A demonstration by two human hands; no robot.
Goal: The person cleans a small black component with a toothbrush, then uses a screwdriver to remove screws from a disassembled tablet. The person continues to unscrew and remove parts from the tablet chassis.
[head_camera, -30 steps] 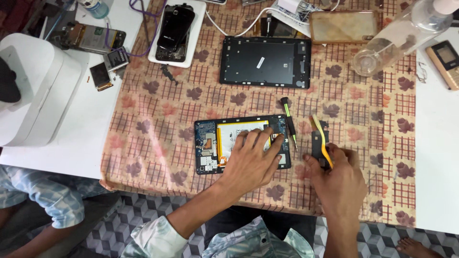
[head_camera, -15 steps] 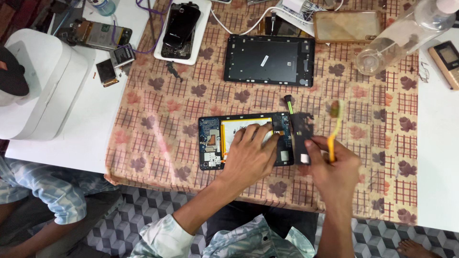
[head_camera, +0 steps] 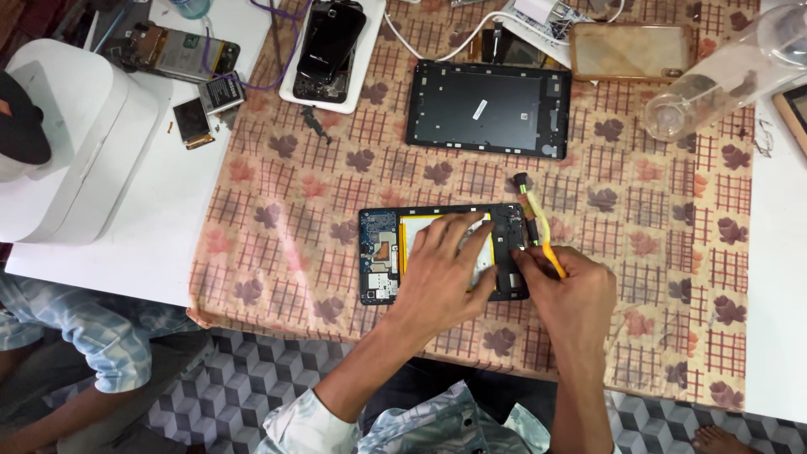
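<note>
Now we are bringing our right hand point(head_camera: 565, 290), gripping the brush point(head_camera: 545, 240), onto the open tablet point(head_camera: 382, 252); our left hand point(head_camera: 441, 265) is pressing flat, insides bare.

I see two bare forearms, no watch, no rings, no gloves. Left hand point(head_camera: 441, 273): fingers point(head_camera: 461, 225) bare, nails short. Left sleeve point(head_camera: 294, 424) rolled up near the elbow, w/ a plain whitish cuff turned back. Shirt point(head_camera: 437, 424) is pale blue-grey w/ a leafy/mottled print, open collar at bottom centre. Right hand point(head_camera: 572, 294) bare too; right arm shows no sleeve in frame. One bare foot point(head_camera: 727, 439) at bottom right.
</note>
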